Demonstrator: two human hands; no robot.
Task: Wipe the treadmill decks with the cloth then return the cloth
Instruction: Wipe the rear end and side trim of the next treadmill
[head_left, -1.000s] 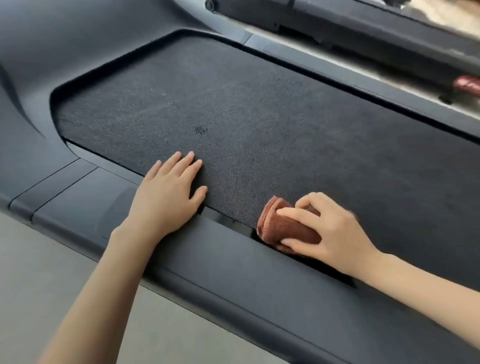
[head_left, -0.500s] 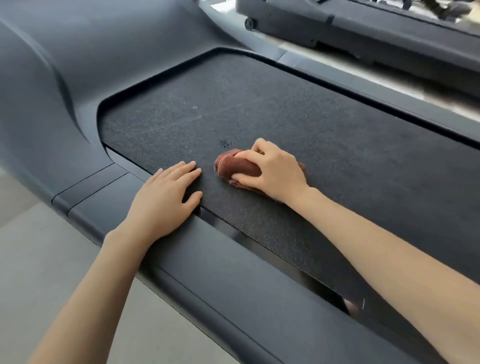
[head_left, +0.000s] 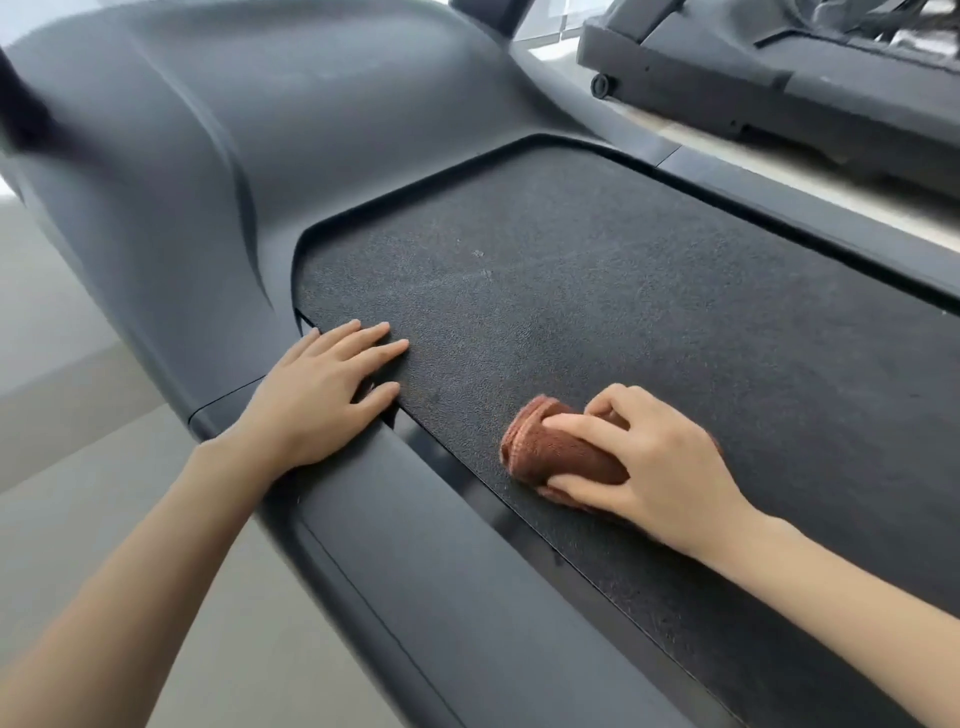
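The right hand (head_left: 654, 467) grips the rolled rust-brown terry cloth (head_left: 561, 452) at the near edge of the black textured treadmill deck (head_left: 623, 291) (unwiped belt lies beyond); the left hand (head_left: 322, 395) rests flat.

Gym or fitness room, by the look. Dark treadmill belt (head_left: 623, 312) under a grey motor hood (head_left: 260, 130); second treadmill (head_left: 779, 78) parallel beyond. Pale smooth floor (head_left: 78, 467) around both.

- The right hand (head_left: 660, 467) covers much of the cloth (head_left: 561, 457) from us.
- The top edge cuts off the second treadmill (head_left: 779, 88).
- We cannot identify the dark blur (head_left: 21, 114) at upper left.
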